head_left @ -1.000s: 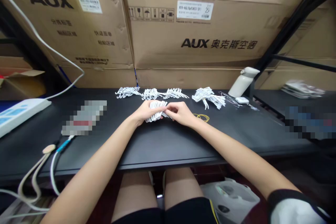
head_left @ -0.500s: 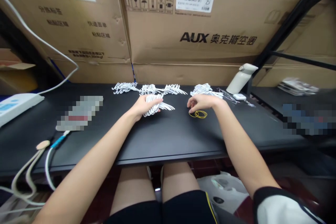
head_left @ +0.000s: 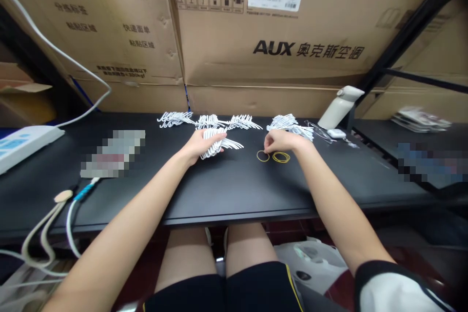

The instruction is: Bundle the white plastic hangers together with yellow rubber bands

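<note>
My left hand point(head_left: 200, 145) is wrapped round a bundle of white wire hooks point(head_left: 214, 143), their thin ends sticking out to the right. With its fingertips pinched together, my right hand point(head_left: 280, 141) grips the edge of a single yellow rubber band point(head_left: 263, 157) close to the table top. Several more yellow rubber bands point(head_left: 281, 157) lie in a loose ring just right of that one. Behind my right hand is a pile of white wire hooks point(head_left: 287, 122), partly covered by the hand.
Three bundles of white wire hooks point(head_left: 243, 122) lie in a row along the back of the black table point(head_left: 234, 195). Cardboard boxes point(head_left: 270, 70) stand behind. A white bottle point(head_left: 338, 109) and small white case point(head_left: 336, 133) are at right; a power strip point(head_left: 29, 145) and blurred phone-like object point(head_left: 113, 153) at left.
My right hand has closed its fingertips on one rubber band and drawn it left, apart from the others. The left hand keeps its hold on the bundle.
</note>
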The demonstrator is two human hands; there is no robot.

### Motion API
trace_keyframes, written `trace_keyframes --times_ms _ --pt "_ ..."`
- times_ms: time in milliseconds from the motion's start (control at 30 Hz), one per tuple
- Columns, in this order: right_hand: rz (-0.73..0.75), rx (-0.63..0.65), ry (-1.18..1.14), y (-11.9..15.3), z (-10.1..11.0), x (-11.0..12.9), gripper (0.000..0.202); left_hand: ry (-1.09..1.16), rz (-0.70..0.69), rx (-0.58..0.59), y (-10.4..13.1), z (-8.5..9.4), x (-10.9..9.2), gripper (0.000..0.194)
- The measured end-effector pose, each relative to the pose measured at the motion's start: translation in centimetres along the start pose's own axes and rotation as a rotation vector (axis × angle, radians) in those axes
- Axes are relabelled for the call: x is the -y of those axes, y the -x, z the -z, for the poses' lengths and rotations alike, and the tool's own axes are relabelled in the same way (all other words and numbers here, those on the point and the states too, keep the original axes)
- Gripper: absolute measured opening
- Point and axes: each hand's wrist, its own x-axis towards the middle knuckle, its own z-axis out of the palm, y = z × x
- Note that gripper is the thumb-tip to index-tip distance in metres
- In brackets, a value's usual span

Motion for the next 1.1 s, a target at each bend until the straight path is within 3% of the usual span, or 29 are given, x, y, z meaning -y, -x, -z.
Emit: trace_keyframes --times_ms 233,333,433,600,667,867,1100 --pt "0.071 0.078 -0.005 -0.4 -0.1 -0.3 0.010 0.018 0.016 -0.012 -0.1 0.0 0.0 0.038" --pt "0.098 0.039 -0.027 -0.6 -0.3 -0.1 0.013 0.023 0.024 -0.022 -0.2 0.1 0.1 0.037" --pt "0.186 -0.107 -0.189 -0.6 -0.6 0.5 0.011 0.032 0.022 -0.027 -0.2 0.1 0.3 0.037" --pt "0.379 -0.568 -0.454 -0.9 -1.7 2.5 0.003 0.049 -0.011 -0.034 -0.4 0.1 0.4 0.038" --pt "0.412 -0.655 -0.561 -1.1 -2.1 3.2 0.007 0.061 -0.019 -0.046 -0.4 0.2 0.4 0.039" --pt "0.270 -0.499 -1.114 -1.1 -2.6 4.6 0.028 0.091 -0.020 -0.078 -0.4 0.1 0.1 0.039" --pt "0.182 -0.485 -1.358 -1.4 -3.1 4.6 0.024 0.099 -0.015 -0.079 -0.4 0.0 0.2 0.036"
